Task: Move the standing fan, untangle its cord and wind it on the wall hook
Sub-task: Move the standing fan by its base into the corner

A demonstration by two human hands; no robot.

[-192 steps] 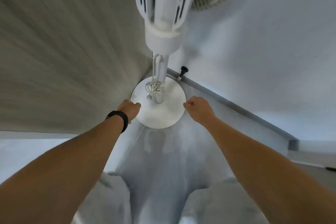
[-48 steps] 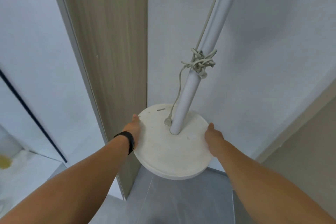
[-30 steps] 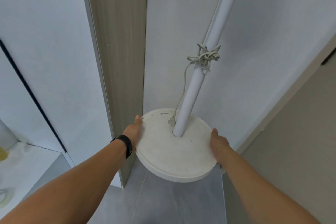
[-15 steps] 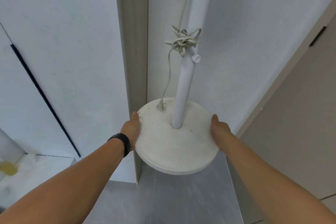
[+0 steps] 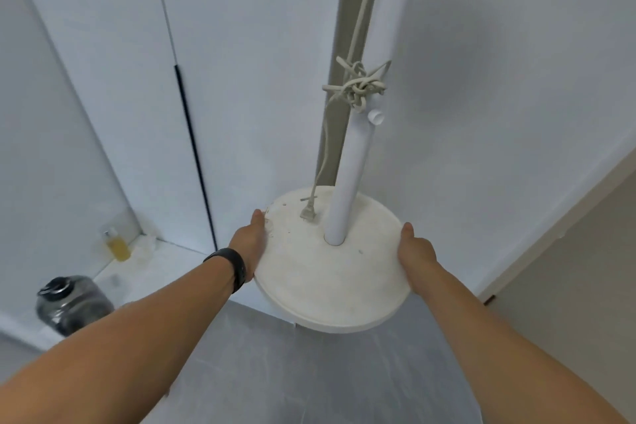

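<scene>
The white standing fan's round base [image 5: 330, 286] is lifted off the grey floor. My left hand [image 5: 248, 246] grips its left rim and my right hand [image 5: 414, 251] grips its right rim, fingers curled under. The white pole [image 5: 358, 155] rises from the base out of the top of the view; the fan head is out of sight. The beige cord [image 5: 358, 88] is knotted in a tangle round the pole, and its plug [image 5: 308, 214] hangs down onto the base. No wall hook is in view.
White cupboard doors [image 5: 113, 79] stand to the left, a wood-grain panel [image 5: 337, 134] behind the pole, a white wall to the right. A dark jug [image 5: 70, 305] and a yellow bottle [image 5: 117, 244] sit on a low white ledge at the left. Grey floor [image 5: 309, 372] lies below.
The view has swung left while I carry the fan: the wood-grain panel now sits behind the pole, and the ledge with the jug and bottle has come into sight. Both hands keep their grip.
</scene>
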